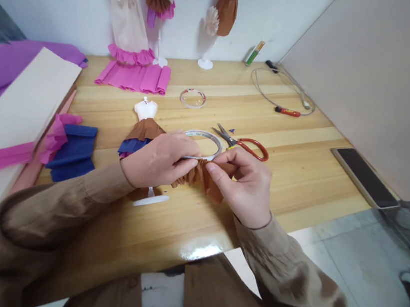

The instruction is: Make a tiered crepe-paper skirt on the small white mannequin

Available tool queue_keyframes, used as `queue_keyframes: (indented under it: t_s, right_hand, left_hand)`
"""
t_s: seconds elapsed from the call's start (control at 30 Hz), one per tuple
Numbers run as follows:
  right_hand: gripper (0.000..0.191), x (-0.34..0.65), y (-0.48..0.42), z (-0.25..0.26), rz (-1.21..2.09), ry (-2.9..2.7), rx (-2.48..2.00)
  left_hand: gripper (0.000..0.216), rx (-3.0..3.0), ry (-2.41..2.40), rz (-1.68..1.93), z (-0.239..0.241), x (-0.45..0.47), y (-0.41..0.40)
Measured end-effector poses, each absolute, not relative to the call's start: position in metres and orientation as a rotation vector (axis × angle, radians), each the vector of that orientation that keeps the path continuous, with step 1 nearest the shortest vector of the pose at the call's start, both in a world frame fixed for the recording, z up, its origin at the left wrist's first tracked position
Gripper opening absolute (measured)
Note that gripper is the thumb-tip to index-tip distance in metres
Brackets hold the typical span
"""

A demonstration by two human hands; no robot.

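Between my hands hangs a strip of brown crepe paper (212,187), its top edge gathered into small pleats. My right hand (248,184) pinches that edge between thumb and forefinger. On the other side, my left hand (162,157) is closed with thumb and fingertips on the pleated end. Just behind the fingers lies a roll of tape (217,142), partly covered by my left hand. A small white dress form (145,110) with a layered brown, blue and purple paper skirt (142,133) stands behind my left hand, which hides part of it.
Red-handled scissors (253,147) lie beyond my right hand. A clear tape ring (192,98), a cable (293,87) and a phone (366,177) rest farther off. Folded blue paper (72,153) and pink paper (134,76) are at left. Several paper-dressed stands (204,64) line the wall.
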State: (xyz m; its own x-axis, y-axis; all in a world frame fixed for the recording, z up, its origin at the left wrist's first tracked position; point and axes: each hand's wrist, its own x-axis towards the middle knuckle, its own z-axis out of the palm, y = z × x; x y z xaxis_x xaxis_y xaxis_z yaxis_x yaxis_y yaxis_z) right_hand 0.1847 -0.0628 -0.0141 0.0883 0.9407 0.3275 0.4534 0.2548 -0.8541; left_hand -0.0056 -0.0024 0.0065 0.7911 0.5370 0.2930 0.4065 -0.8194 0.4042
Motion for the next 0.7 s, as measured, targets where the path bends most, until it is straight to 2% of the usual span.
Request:
queue_keyframes:
  t_s: [0.3,0.7]
  right_hand:
    - [0.03,0.185,-0.052,-0.022,0.76,-1.411,-1.352]
    - [0.016,0.194,-0.058,-0.015,0.649,-1.485,-1.272]
  left_hand:
    - [0.028,2.681,0.613,0.61,0.005,-0.007,-0.001]
    - [0.026,2.624,0.626,0.705,0.003,-0.01,0.005]
